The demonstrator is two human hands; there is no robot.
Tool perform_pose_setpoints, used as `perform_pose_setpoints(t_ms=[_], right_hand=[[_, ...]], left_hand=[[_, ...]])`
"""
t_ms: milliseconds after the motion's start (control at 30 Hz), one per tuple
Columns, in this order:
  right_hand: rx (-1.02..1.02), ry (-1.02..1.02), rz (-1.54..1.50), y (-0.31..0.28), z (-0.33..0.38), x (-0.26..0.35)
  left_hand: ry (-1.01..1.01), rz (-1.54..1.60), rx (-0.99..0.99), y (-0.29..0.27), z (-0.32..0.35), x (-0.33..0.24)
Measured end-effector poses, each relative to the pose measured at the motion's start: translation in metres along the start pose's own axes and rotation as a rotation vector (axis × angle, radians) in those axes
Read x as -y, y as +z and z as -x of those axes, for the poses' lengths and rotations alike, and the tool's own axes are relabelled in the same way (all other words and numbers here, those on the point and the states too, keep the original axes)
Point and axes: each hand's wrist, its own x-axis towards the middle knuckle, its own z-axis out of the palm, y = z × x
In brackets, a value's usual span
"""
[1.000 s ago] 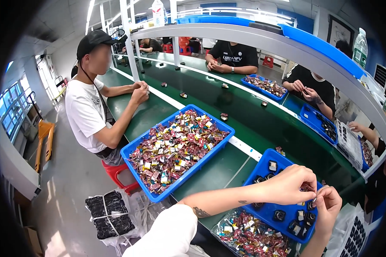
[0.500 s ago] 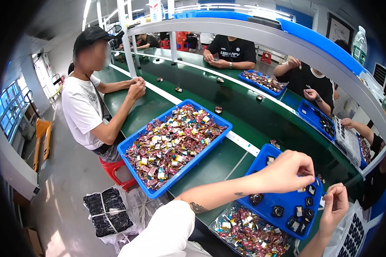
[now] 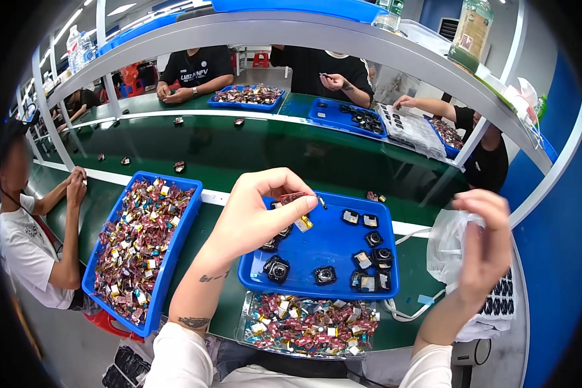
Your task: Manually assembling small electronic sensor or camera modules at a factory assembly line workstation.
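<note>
My left hand [image 3: 255,210] is closed in a pinch over the far left part of a blue tray [image 3: 297,239]. Between its thumb and fingers is a small red circuit board [image 3: 292,197], with a yellow-and-white piece [image 3: 303,223] hanging below. My right hand [image 3: 482,242] is raised to the right of the tray, fingers curled and smeared by motion; whether it holds anything is unclear. In the tray lie several small black camera-like modules, including one with a round lens [image 3: 277,269] near the left corner and another [image 3: 325,275] at the near edge.
A clear tray of red boards [image 3: 310,323] sits nearest me. Left of it stands a large blue bin [image 3: 186,226] heaped with similar boards. White plastic bags [image 3: 446,242] and a tray of black parts [image 3: 498,297] are at right. Co-workers sit around the green conveyor [image 3: 239,152]; a shelf beam [image 3: 291,29] crosses above.
The view has swung to the right, bringing the blue tray to the middle. My right hand has lifted away from the tray's right side. The left hand keeps its pinch above the tray.
</note>
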Motion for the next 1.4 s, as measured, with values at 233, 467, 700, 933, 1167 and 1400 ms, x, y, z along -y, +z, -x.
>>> perform_pose_setpoints(t_ms=[233,467,700,933,1167,1400], right_hand=[[-0.560,0.004,-0.580,-0.034,-0.009,-0.045],[-0.472,0.050,-0.713,-0.008,0.003,-0.041],[-0.379,0.077,-0.635,-0.045,0.017,-0.034],[-0.289,0.117,-0.542,-0.092,0.035,-0.022],[-0.183,0.157,-0.503,-0.118,0.034,-0.006],[-0.131,0.053,-0.478,-0.126,0.011,0.003]], left_hand=[[0.066,0.053,0.024,0.003,-0.007,0.011],[0.060,-0.040,0.023,-0.002,-0.004,0.012],[0.036,0.015,0.014,-0.002,-0.003,0.008],[0.049,0.077,0.028,0.000,0.002,0.010],[0.113,0.020,0.017,-0.001,-0.001,0.004],[0.125,0.083,0.033,0.002,0.002,0.010]])
